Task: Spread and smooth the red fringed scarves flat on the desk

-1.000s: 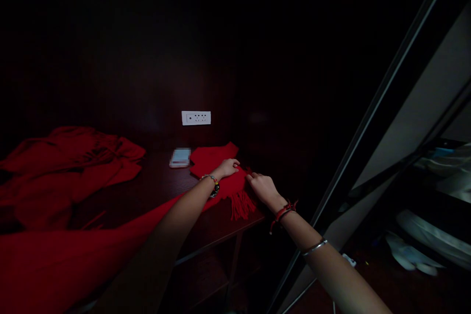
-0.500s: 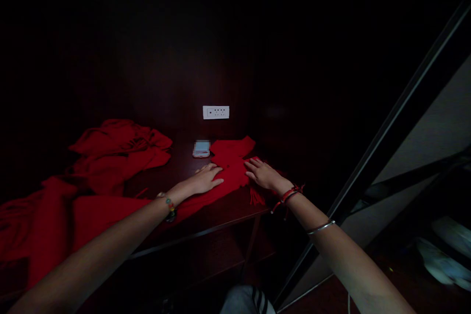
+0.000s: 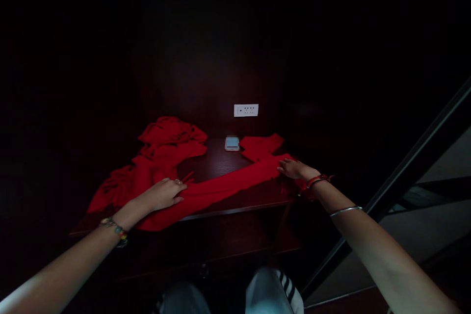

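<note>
A long red fringed scarf [image 3: 228, 179] lies along the front of a dark wooden shelf, its strip running from lower left up to the right. My left hand [image 3: 164, 195], a ring on one finger, rests on the left stretch of the scarf with fingers laid out and thumb apart. At the right end of the strip, near its fringe, my right hand [image 3: 293, 169] lies flat with fingers extended. Behind this end a folded red piece [image 3: 261, 144] sits on the shelf; whether it is the same scarf, I cannot tell.
A heap of crumpled red cloth [image 3: 172, 132] fills the left of the shelf [image 3: 209, 164]. A phone [image 3: 232, 143] lies toward the back, below a white wall socket [image 3: 246, 110]. My knees [image 3: 270, 290] are under the shelf front. A dark slanting frame [image 3: 415, 157] stands at right.
My left hand has slid left along the scarf, away from my right hand, and the strip between them is now exposed and straight. My right hand stays at its end. The view has turned left.
</note>
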`<state>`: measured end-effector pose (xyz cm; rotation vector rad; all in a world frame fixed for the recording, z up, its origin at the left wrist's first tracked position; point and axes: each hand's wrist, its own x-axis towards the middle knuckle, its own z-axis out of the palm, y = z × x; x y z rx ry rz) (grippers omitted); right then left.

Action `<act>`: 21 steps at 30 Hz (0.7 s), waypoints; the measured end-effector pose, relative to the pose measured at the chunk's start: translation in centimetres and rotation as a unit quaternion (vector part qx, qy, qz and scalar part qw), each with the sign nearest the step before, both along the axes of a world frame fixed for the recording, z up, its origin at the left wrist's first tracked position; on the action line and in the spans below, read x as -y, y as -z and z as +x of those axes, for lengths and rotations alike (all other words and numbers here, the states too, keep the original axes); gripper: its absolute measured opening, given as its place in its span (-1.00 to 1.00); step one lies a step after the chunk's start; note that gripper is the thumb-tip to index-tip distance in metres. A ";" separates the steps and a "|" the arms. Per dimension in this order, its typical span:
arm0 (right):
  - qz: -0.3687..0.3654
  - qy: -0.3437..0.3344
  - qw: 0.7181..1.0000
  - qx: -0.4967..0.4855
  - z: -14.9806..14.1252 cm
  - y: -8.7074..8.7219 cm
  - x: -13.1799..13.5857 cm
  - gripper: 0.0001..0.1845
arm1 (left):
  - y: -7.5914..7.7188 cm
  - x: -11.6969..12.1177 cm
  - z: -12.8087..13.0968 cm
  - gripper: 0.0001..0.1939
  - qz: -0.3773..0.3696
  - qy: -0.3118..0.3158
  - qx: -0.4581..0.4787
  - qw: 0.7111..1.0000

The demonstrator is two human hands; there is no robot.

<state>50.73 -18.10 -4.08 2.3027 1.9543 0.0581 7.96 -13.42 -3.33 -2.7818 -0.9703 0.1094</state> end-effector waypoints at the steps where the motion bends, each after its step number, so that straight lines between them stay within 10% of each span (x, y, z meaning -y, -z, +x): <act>1: 0.036 -0.020 0.999 0.017 -1.1 -0.4 0.2 -0.55 | -0.1 0.2 0.1 -0.78 0.008 0.005 0.005 1.000; 9: 0.133 -0.409 0.901 -0.060 -12.2 0.4 1.6 -0.64 | -1.8 1.7 1.1 -0.72 0.077 0.011 0.066 0.995; 21: 0.147 -0.450 0.880 0.049 -11.0 3.2 1.4 -0.63 | 0.7 2.6 -0.1 -0.61 -0.003 0.051 -0.001 0.999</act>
